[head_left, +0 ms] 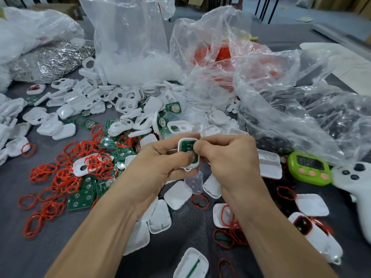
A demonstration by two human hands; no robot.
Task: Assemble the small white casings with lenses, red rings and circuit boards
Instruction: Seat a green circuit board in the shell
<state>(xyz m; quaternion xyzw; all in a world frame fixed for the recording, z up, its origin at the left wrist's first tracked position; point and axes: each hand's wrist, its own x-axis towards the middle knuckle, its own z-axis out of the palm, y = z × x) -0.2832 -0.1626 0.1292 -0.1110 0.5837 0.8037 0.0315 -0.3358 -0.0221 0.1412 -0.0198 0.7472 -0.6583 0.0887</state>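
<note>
Casing (188, 153) pinched between both hands (160, 163).

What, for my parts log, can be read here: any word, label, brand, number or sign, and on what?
No text reads clearly.
On the green timer: display digits too blurred.
On the circuit board in the white casing held by the left hand and right hand: print too small.
On the loose circuit boards: print too small.

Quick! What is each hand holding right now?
Left hand: grips the white casing with a circuit board inside.
Right hand: pinches the same casing.
</note>
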